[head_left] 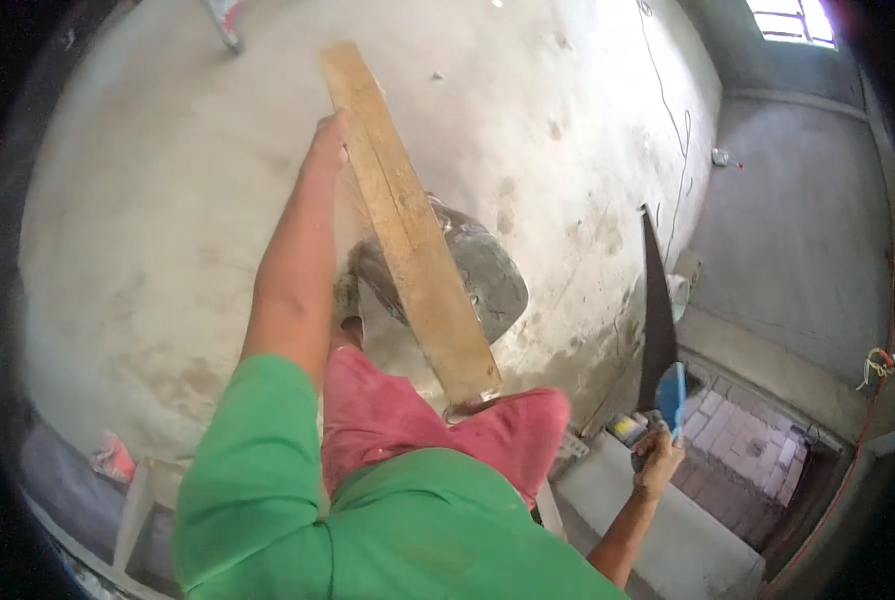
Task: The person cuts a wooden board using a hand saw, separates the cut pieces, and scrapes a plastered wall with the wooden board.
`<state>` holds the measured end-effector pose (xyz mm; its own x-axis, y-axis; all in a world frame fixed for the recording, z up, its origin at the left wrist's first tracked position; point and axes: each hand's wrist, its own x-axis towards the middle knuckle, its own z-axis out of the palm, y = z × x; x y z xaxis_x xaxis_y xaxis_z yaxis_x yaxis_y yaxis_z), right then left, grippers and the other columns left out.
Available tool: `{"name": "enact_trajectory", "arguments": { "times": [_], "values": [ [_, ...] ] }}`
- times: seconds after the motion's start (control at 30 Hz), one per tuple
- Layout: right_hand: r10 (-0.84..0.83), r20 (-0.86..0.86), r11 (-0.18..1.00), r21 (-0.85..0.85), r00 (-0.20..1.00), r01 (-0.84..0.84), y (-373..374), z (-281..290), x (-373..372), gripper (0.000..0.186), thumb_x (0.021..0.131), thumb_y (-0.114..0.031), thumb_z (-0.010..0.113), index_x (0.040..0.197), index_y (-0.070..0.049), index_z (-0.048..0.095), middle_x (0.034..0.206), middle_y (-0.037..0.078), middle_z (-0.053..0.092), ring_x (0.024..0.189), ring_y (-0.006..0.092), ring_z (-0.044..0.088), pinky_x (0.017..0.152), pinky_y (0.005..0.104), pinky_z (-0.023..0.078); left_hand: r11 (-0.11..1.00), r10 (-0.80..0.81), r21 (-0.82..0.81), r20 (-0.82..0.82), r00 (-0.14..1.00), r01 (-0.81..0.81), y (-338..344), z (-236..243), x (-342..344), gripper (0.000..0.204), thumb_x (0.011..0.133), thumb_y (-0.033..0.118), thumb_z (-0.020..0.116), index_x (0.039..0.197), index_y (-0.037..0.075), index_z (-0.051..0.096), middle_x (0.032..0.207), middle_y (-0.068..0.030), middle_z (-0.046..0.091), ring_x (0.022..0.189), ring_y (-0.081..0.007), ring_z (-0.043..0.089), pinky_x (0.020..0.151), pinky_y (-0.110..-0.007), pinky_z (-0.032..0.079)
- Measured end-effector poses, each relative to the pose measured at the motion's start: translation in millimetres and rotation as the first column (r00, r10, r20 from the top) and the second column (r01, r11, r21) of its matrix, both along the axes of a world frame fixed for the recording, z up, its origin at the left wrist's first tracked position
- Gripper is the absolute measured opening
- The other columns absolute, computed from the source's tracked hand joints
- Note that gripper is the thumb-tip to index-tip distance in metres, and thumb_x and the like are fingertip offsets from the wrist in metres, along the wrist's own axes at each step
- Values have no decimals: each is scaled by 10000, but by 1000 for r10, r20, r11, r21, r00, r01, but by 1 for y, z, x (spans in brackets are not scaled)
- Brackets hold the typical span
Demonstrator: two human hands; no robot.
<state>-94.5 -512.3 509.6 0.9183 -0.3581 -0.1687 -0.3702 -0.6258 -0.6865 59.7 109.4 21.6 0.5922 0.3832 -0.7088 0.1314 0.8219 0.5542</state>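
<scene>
"Green shirt (428, 520) closest to the eye, wasn't it?"

"Yes, it filled six o'clock, with the pink-red cloth (378, 395) over my thighs just above it."

"And the board?"

"That wooden board (408, 225) slanted from eleven o'clock down almost to six, its near end close by my knee. A dark split ran along part of its face."

"What were your hands doing?"

"My left hand (335, 137), at eleven, was closed on the board's left edge, toward the far end. My right hand (658, 460), at four, gripped a handsaw (658, 325) by its handle, which showed blue above my fist. The dark blade pointed up toward twelve, apart from the board."

"Anything else around?"

"A bulky grey thing (498, 285) sat on the pale floor (158, 250) near the centre, partly behind the board; I couldn't tell what it was. A thin cable (683, 150) trailed between one and two, a barred window (793, 20) shone farther out that way, and brick paving (743, 440) lay at four, beyond my right hand."
</scene>
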Motion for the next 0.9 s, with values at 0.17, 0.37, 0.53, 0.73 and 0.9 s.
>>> {"name": "enact_trajectory", "arguments": {
  "times": [0.17,0.37,0.53,0.73,0.9],
  "values": [
    [94,-100,982,174,991,-76,-1,-59,3,192,964,-199,623,878,-45,547,590,12,504,444,111,477,437,279,416,989,2,-150,-66,998,-12,9,24,-34,385,920,130,580,1229,-98,557,1106,-218,642,935,-338,680,765,-474,590],
    [279,-152,916,338,948,-216,-13,-106,6,191,909,-221,673,828,-83,567,568,-3,498,431,97,473,415,266,385,995,-95,-9,-40,995,95,-4,71,-91,318,899,86,590,1150,-110,599,1011,-218,651,851,-361,695,700,-528,599],
    [218,-133,912,381,967,-153,-56,-117,-6,179,908,-210,669,847,-76,568,550,-9,486,407,94,459,394,270,369,987,-127,94,-26,992,129,-17,114,-108,303,914,95,599,1143,-103,610,962,-201,672,837,-326,704,677,-479,603],
    [72,-150,924,381,986,-10,-159,-135,-40,157,913,-191,653,883,-66,565,568,-10,483,400,97,451,383,279,366,810,-460,305,-201,865,501,-80,188,-82,467,992,365,575,1189,-58,606,1025,-128,703,790,-249,709,685,-388,602],
    [-111,-125,914,377,986,151,-226,-149,-86,149,923,-180,639,905,-62,550,601,2,476,427,109,465,396,286,382,95,-772,565,-479,419,820,-202,185,-54,422,922,379,671,1251,116,637,1169,-84,683,1049,-291,652,800,-475,575]
  ]
}}
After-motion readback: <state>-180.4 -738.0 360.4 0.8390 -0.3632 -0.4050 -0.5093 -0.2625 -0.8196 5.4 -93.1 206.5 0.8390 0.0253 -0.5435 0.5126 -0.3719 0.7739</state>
